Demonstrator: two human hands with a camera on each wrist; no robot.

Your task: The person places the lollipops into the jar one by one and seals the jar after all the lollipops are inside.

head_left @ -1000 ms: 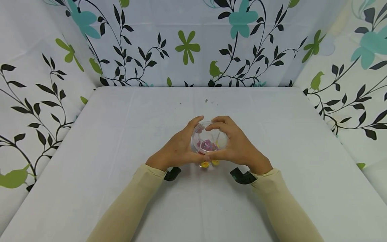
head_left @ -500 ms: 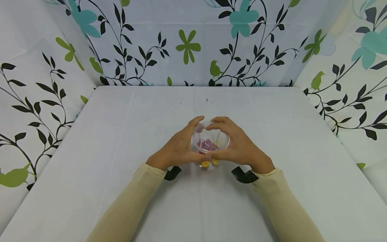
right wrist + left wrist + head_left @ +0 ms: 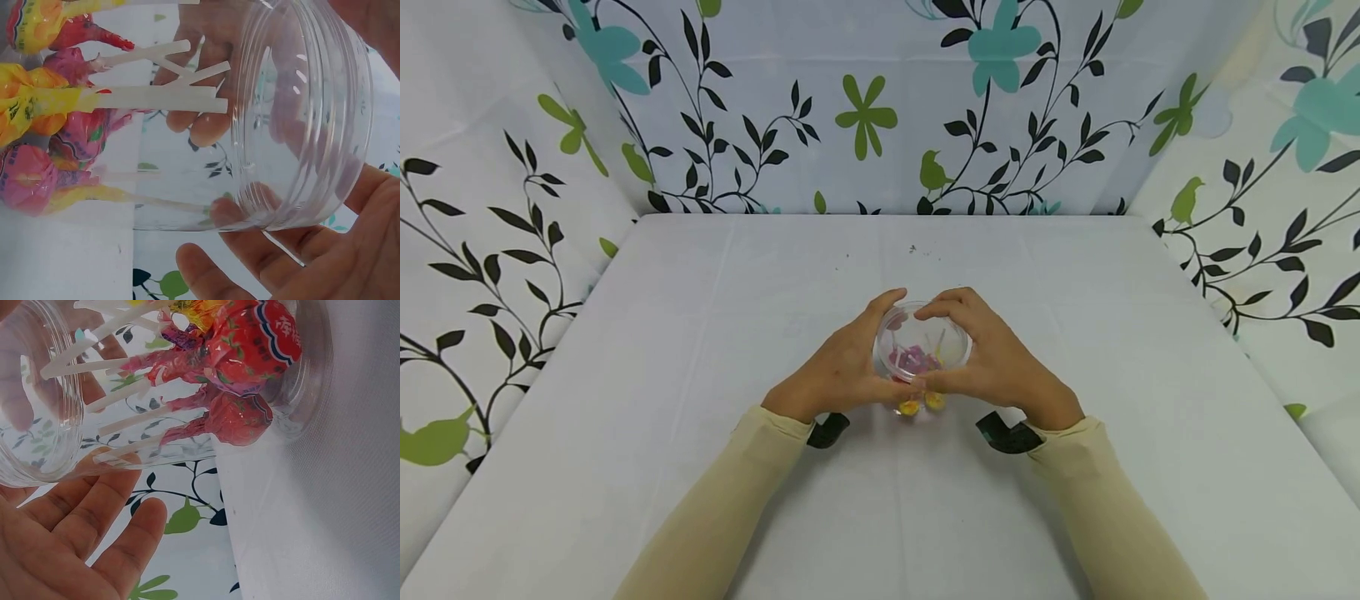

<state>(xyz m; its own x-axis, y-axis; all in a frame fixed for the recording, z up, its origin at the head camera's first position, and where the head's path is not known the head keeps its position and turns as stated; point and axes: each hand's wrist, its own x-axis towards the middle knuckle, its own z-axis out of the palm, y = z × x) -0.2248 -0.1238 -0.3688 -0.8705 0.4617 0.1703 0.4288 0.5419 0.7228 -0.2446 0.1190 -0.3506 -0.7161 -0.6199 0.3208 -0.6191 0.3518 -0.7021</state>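
Note:
A clear round jar (image 3: pixel 936 333) stands upright on the table between the two hands. Several wrapped lollipops (image 3: pixel 913 360) lie inside with their heads down and white sticks up; red wrappers (image 3: pixel 256 344) show in the left wrist view, yellow and pink ones (image 3: pixel 28 181) in the right. My left hand (image 3: pixel 838 371) curves round the jar's upper left side, thumb toward me. My right hand (image 3: pixel 996 362) grips the upper right side near the ribbed rim (image 3: pixel 312 125), its index finger over the top edge. The thumbs meet at the front. Whether a separate lid sits on top is hard to tell.
A white cloth covers the table (image 3: pixel 700 267). Small dark specks (image 3: pixel 913 249) lie on it beyond the jar. Patterned curtains (image 3: pixel 865 50) enclose the back and both sides. A black strap (image 3: pixel 1009 435) shows at the right wrist.
The right hand has shifted slightly to the right along the rim, its fingers a little changed in place. The left hand and the jar stay put.

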